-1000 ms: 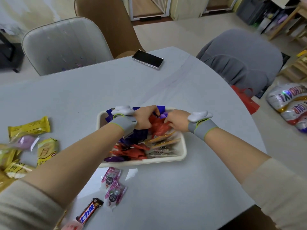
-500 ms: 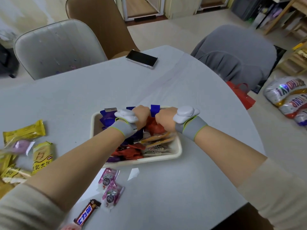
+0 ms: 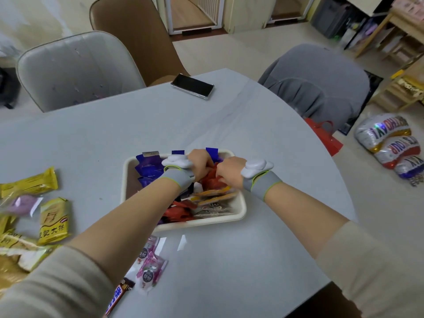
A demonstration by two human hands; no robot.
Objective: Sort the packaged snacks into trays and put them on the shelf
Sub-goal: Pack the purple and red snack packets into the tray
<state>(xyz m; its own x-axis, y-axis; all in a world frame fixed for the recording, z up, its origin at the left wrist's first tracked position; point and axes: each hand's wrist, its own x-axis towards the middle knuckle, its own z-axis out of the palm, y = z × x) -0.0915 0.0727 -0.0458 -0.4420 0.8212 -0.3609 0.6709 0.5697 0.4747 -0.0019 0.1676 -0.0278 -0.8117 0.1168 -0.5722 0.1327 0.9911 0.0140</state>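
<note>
Both hands are down in the cream tray [image 3: 240, 215] that sits near the middle of the grey bench [image 3: 119, 131]. The left hand [image 3: 199, 162] has its fingers curled tight into the pile, its grip closed around red wrappers [image 3: 212, 177] at the far side of the tray, close to the purple packets [image 3: 149, 167] stacked along the far-left wall. The right hand [image 3: 229, 172] is just beside it, knuckles up, fingers also curled down into the same red wrappers; its grip looks closed on them, though the fingertips are hidden in the pile. The two hands almost touch. Each wrist carries a grey band with a white device on top.

Nearer in the tray lie orange packets [image 3: 216, 195], more red ones and a pale printed packet [image 3: 215, 211] against the near-right wall.

Outside the tray, on the bench to the left, yellow snack bars [image 3: 54, 222] lie scattered with a pale purple packet [image 3: 21, 204] among them. Just in front of the tray are pink candy packets [image 3: 150, 269] and a chocolate bar [image 3: 118, 297] at the bench's near edge. A black phone [image 3: 192, 86] lies at the far edge, well apart from the tray. Chairs stand around the bench, and foil balloons [image 3: 390, 143] lie on the floor to the right.
</note>
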